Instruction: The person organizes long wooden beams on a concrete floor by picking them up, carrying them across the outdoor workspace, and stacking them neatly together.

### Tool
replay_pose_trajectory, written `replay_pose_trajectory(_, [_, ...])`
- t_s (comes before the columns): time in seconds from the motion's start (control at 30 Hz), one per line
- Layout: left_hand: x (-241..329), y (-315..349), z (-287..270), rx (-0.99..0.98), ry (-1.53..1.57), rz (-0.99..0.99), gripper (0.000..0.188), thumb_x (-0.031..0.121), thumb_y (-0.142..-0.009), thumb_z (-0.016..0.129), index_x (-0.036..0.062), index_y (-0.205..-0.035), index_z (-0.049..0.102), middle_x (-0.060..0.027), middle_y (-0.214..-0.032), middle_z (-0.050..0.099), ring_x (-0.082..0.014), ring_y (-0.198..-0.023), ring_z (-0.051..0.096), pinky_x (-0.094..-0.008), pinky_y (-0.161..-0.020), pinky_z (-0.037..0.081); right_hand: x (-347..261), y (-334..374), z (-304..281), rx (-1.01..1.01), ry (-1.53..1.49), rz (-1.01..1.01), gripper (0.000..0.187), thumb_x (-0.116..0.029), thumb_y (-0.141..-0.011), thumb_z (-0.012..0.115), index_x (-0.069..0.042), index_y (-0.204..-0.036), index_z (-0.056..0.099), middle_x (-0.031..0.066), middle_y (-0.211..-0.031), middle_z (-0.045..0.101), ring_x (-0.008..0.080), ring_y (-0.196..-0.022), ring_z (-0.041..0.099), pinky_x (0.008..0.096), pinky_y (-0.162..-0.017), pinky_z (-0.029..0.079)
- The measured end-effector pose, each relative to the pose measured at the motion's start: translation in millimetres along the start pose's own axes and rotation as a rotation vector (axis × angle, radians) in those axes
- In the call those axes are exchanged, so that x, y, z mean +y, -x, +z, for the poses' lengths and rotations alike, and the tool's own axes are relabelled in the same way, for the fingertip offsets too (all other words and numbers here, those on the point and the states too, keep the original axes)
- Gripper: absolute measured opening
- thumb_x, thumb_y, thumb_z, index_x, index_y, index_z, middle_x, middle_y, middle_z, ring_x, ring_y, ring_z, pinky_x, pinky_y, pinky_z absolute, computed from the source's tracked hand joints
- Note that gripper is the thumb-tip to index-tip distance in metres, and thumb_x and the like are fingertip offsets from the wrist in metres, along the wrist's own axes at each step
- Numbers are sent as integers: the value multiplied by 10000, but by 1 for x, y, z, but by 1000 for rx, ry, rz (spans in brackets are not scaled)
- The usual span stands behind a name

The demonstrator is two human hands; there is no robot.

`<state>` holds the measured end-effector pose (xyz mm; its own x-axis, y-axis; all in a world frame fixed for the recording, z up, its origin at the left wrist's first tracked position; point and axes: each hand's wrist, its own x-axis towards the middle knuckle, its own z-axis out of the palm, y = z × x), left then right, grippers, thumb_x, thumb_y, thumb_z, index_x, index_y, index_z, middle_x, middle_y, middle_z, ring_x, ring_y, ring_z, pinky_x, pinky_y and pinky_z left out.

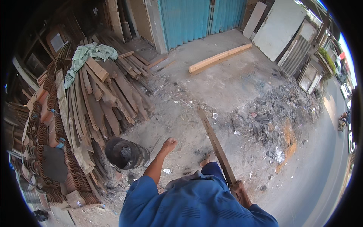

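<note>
My right hand [241, 193] grips the near end of a long, dark wooden beam [215, 142] at my right side. The beam slants forward and to the left, its far end low over the dusty ground or resting on it; I cannot tell which. My left hand [169, 145] is held out in front of me, its fingers curled into a fist with nothing seen in them. A dark, round bucket [126, 153] with some grey stuff inside stands to the left of that hand, apart from it.
Old planks [109, 94] are heaped at left under a pale green cloth [89, 55], beside stacked roof tiles [39, 132]. A light timber [221, 58] lies before the blue metal shutter [187, 20]. Burnt debris [270, 117] spreads at right, near the road [317, 162].
</note>
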<state>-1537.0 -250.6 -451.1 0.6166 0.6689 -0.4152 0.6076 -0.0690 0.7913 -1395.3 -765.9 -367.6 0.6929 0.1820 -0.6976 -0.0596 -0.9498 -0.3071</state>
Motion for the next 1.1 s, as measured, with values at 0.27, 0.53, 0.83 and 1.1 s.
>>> replay_pose_trajectory(0.27, [1, -94, 13, 110, 55, -170, 383, 363, -807, 574, 13, -955, 624, -154, -864, 653, -234, -823, 631, -338, -717, 486, -112, -195, -71, -84, 6, -197, 504, -278, -557, 789, 110, -842, 641, 229, -819, 655, 282, -735, 659, 356, -626, 516])
replay_pose_trajectory(0.53, [-29, -45, 55, -76, 387, -673, 348, 372, -782, 649, 39, -872, 600, -113, -786, 620, -254, -685, 614, -378, -574, 479, -256, -278, -187, -197, -9, -137, 517, -296, -558, 787, 99, -862, 645, 226, -823, 655, 287, -756, 658, 356, -648, 514])
replay_pose_trajectory(0.83, [-3, -171, -4, 21, 431, -796, 283, 286, -768, 657, 57, -913, 575, -63, -686, 558, -193, -606, 543, -350, -519, 411, -395, -355, -233, -123, 221, -9, 568, -378, -573, 759, 41, -944, 656, 204, -953, 651, 308, -904, 637, 362, -769, 502])
replay_pose_trajectory(1.1, [132, -452, -108, 38, 111, -268, 175, 218, -854, 516, 49, -889, 542, -6, -669, 525, -115, -516, 491, -268, -439, 390, -487, -419, -244, -25, 346, -26, 498, -339, -583, 724, -25, -967, 670, 200, -995, 643, 314, -946, 626, 378, -810, 495])
